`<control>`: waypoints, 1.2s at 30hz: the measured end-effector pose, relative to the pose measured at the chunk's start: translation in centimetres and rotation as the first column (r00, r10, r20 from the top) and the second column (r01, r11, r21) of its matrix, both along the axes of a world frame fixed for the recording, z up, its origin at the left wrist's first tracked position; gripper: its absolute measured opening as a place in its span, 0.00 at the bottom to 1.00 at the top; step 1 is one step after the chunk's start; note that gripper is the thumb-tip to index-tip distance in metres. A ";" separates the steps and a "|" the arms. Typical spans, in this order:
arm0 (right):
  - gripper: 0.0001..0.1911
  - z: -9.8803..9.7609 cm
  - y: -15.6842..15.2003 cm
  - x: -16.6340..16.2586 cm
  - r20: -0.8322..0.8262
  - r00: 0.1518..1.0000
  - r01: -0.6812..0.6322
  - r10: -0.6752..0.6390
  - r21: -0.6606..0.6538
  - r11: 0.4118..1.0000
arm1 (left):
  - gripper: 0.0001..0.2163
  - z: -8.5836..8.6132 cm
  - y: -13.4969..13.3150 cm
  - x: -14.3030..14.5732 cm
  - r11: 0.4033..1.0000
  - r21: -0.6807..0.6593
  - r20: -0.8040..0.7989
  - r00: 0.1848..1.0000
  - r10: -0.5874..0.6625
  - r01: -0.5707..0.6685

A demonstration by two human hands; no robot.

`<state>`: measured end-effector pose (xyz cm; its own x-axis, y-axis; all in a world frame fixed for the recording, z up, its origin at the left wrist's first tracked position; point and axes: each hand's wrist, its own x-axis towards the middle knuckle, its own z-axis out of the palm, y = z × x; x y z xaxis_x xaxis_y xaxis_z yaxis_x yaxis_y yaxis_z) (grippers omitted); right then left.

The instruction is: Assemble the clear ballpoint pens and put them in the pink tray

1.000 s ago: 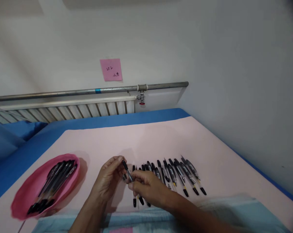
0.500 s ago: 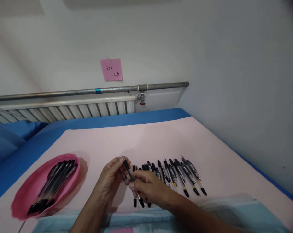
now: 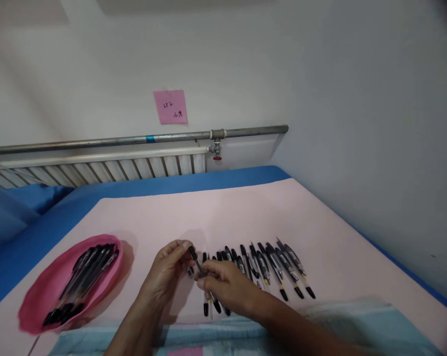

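A black pen (image 3: 197, 264) is held between both hands over the pink sheet (image 3: 216, 217). My left hand (image 3: 167, 274) pinches its upper end with closed fingers. My right hand (image 3: 227, 287) is closed round its lower part, and the black tip pokes out below the fingers. Just to the right a row of several black pens (image 3: 271, 267) lies side by side on the sheet, partly hidden behind my right hand.
A pink dish (image 3: 38, 301) at the left holds several more black pens (image 3: 78, 282). Blue bedding (image 3: 164, 185) borders the sheet. A radiator (image 3: 97, 170) and a metal pipe (image 3: 142, 140) run along the back wall, with a pink note (image 3: 170, 106) above.
The held pen has tilted and shifted slightly between my fingers. Both hands stay in nearly the same place.
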<state>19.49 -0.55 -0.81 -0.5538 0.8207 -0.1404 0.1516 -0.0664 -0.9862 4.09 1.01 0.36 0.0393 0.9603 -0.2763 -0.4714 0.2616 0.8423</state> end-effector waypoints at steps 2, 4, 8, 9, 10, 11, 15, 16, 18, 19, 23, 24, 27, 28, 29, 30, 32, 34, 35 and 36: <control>0.05 0.0 -0.1 0.1 0.043 0.999 0.020 -0.022 0.056 0.998 | 0.10 0.1 0.0 0.0 1.000 -0.014 -0.002 1.000 -0.005 0.005; 0.04 -0.1 -0.3 0.1 0.085 0.995 0.035 -0.047 0.133 0.990 | 0.11 0.2 0.0 0.1 0.999 -0.036 0.009 1.000 -0.014 0.014; 0.03 -0.1 -0.5 0.1 0.119 0.991 0.033 -0.054 0.170 0.985 | 0.09 0.1 0.0 0.3 1.000 -0.013 0.011 1.000 -0.016 0.016; 0.03 0.1 -0.5 0.0 0.106 0.993 0.032 -0.047 0.141 0.990 | 0.09 0.1 0.0 0.3 1.000 0.004 0.011 1.000 -0.007 0.007; 0.03 0.3 -0.5 0.0 0.084 0.996 0.031 -0.040 0.105 0.994 | 0.08 0.1 0.0 0.3 1.000 0.017 0.016 1.000 -0.001 0.001; 0.03 0.5 -0.5 0.0 0.062 0.998 0.025 -0.029 0.058 0.998 | 0.08 0.1 -0.1 0.2 1.000 0.026 0.027 1.000 0.001 -0.002; 0.03 1.6 -0.3 0.0 -0.041 0.998 -0.061 0.053 -0.212 0.975 | 0.06 0.4 -0.2 0.0 0.999 0.026 0.077 0.996 -0.047 0.045; 0.03 1.7 -0.3 0.1 -0.056 0.997 -0.069 0.057 -0.245 0.967 | 0.06 0.5 -0.2 0.0 0.998 0.015 0.086 0.994 -0.064 0.063; 0.03 1.6 -0.2 0.1 -0.050 0.999 -0.029 0.019 -0.192 0.981 | 0.09 0.7 -0.2 0.1 0.996 -0.022 0.096 0.992 -0.084 0.087; 0.03 1.5 -0.2 0.0 -0.035 0.999 0.002 -0.006 -0.126 0.992 | 0.11 0.7 -0.2 0.1 0.995 -0.040 0.095 0.992 -0.088 0.092; 0.04 0.8 -0.2 0.0 -0.003 0.999 0.038 -0.038 0.021 0.999 | 0.10 0.5 -0.1 0.2 0.995 -0.033 0.030 0.996 -0.089 0.090; 0.05 0.7 -0.2 0.0 0.000 1.000 0.030 -0.030 0.016 0.999 | 0.10 0.4 -0.1 0.1 0.997 -0.021 0.013 0.997 -0.078 0.078; 0.05 0.5 -0.1 0.0 0.022 1.000 0.021 -0.021 0.014 1.000 | 0.09 0.1 -0.1 0.0 0.999 -0.015 -0.010 0.999 -0.043 0.042; 0.05 0.5 0.0 0.0 0.030 0.999 0.025 -0.026 0.020 0.999 | 0.09 0.1 -0.1 0.0 0.999 -0.019 -0.014 0.999 -0.041 0.040; 0.05 0.4 0.0 0.0 0.035 0.999 0.030 -0.031 0.030 0.999 | 0.10 0.1 -0.1 0.0 0.999 -0.022 -0.018 0.999 -0.042 0.042; 0.05 0.2 -0.1 -0.1 0.038 0.999 0.034 -0.036 0.042 0.999 | 0.10 0.1 -0.1 0.1 0.999 -0.022 -0.022 0.999 -0.041 0.040; 0.05 0.0 -0.2 -0.1 0.044 0.998 0.033 -0.036 0.070 0.997 | 0.11 0.2 -0.2 0.2 0.999 -0.010 -0.040 0.999 -0.032 0.031; 0.05 -0.1 -0.3 -0.1 0.038 0.999 0.024 -0.027 0.075 0.997 | 0.11 0.3 -0.2 0.3 1.000 0.015 -0.059 0.998 -0.021 0.022; 0.05 -0.1 -0.4 -0.1 0.028 0.999 0.023 -0.024 0.061 0.998 | 0.10 0.4 -0.2 0.3 0.999 0.029 -0.065 0.998 -0.015 0.017; 0.04 0.0 -0.4 -0.1 0.017 1.000 0.018 -0.019 0.030 0.999 | 0.10 0.4 -0.2 0.3 0.999 0.040 -0.063 0.998 -0.015 0.017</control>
